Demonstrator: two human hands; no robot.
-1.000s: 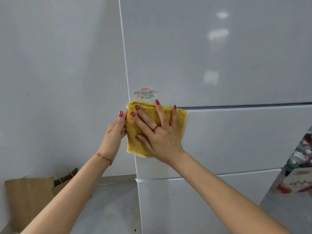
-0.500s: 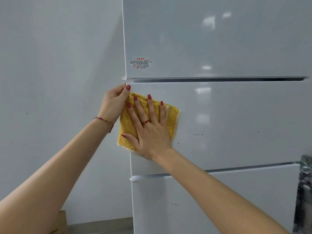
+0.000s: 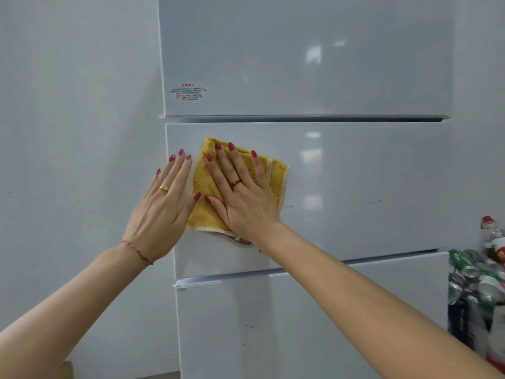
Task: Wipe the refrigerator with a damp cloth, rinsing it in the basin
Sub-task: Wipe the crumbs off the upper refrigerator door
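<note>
Here my left hand (image 3: 158,212) lies flat, fingers (image 3: 177,170) straight, on the left edge of the refrigerator (image 3: 355,187), thumb touching the yellow cloth (image 3: 207,184). My right hand (image 3: 246,195) presses the cloth to the middle door, fingers spread and straight. This is the wiping step, I judge; next I should sweep rightward toward the small specks (image 3: 289,206). No basin is in view.

cloth (image 3: 207,184): mustard yellow (pale cream edging) | refrigerator (image 3: 355,173): glossy white | nails: dark red

Sticker (image 3: 189,92) on refrigerator (image 3: 300,64): red print, unreadable.
</note>
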